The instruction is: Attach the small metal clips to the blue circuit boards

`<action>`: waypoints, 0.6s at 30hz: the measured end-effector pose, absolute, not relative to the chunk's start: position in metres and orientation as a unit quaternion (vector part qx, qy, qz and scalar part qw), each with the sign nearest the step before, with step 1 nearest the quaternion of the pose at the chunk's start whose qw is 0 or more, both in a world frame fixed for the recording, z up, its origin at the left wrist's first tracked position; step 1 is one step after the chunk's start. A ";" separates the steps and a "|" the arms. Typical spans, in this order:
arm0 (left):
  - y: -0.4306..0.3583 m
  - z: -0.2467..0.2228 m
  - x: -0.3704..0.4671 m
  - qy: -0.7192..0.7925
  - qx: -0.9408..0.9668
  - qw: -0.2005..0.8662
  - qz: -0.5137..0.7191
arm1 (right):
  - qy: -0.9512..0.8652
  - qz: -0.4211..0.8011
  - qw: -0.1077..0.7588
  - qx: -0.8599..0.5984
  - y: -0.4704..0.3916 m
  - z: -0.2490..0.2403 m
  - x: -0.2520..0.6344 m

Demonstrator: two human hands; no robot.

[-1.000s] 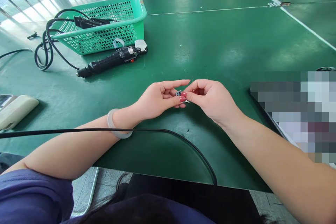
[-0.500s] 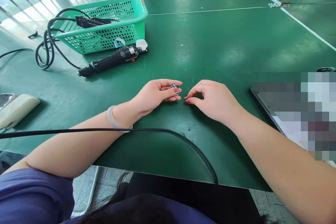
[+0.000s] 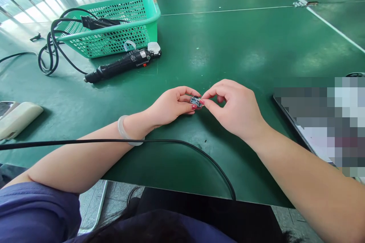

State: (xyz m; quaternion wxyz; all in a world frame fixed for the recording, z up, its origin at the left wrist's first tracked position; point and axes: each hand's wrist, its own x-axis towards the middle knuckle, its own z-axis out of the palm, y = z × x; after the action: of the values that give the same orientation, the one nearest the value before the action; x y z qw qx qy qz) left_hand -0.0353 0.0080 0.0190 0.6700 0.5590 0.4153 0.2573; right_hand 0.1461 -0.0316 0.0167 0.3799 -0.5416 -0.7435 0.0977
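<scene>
Right hand (image 3: 234, 108) back in against left hand (image 3: 171, 105); half a second ago they sat apart on the table, a second ago together. Both thumb-and-finger pinches now meet on the small metal part (image 3: 195, 101), earlier in the left alone.

Green table with tools and cables

A wide, dark green matte table (image 3: 228, 45) carries a teal perforated plastic basket (image 3: 114, 26) at far left. Just in front of the basket lies a black cylindrical electric screwdriver (image 3: 119, 64), tilted, near the basket's front wall. Left of the basket, coiled black cables (image 3: 49, 53) rest on the surface. Well nearer than the basket, at the left edge, sits a cream-coloured rounded plastic device (image 3: 17, 119). A thin black cord (image 3: 171, 142) runs across the near edge. White lines (image 3: 228, 10) cross the surface right of the basket.
</scene>
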 end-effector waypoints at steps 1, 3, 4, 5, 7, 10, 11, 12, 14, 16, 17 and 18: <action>0.007 0.020 -0.035 0.416 0.573 0.659 0.255 | -0.745 0.093 0.385 -0.537 -0.033 0.017 0.144; 0.007 0.020 -0.036 0.414 0.599 0.637 0.252 | -0.748 0.091 0.388 -0.531 -0.034 0.016 0.141; 0.007 0.020 -0.036 0.412 0.608 0.629 0.252 | -0.749 0.093 0.387 -0.529 -0.035 0.016 0.140; 0.007 0.019 -0.036 0.412 0.614 0.623 0.254 | -0.750 0.096 0.388 -0.528 -0.035 0.015 0.140; 0.007 0.018 -0.037 0.412 0.621 0.616 0.255 | -0.748 0.105 0.393 -0.525 -0.036 0.014 0.139; 0.007 0.018 -0.037 0.407 0.620 0.622 0.251 | -0.740 0.125 0.407 -0.521 -0.038 0.014 0.139; 0.007 0.018 -0.037 0.406 0.615 0.628 0.248 | -0.736 0.134 0.412 -0.521 -0.038 0.015 0.140; 0.007 0.018 -0.037 0.406 0.607 0.638 0.247 | -0.731 0.143 0.416 -0.522 -0.038 0.016 0.141; 0.009 0.018 -0.037 0.406 0.576 0.664 0.251 | -0.715 0.155 0.424 -0.533 -0.037 0.017 0.144; 0.011 0.017 -0.037 0.414 0.529 0.690 0.268 | -0.701 0.154 0.416 -0.559 -0.033 0.016 0.149; 0.012 0.017 -0.037 0.423 0.504 0.698 0.281 | -0.698 0.151 0.401 -0.574 -0.031 0.015 0.152; 0.013 0.016 -0.037 0.434 0.481 0.703 0.294 | -0.701 0.146 0.377 -0.587 -0.028 0.013 0.154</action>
State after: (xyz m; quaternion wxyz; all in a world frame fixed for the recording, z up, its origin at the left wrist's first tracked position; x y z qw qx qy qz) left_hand -0.0373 0.0130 0.0164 0.7028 0.4813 0.4336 0.2940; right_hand 0.1545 -0.0281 0.0131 0.3768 -0.5875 -0.7011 0.1462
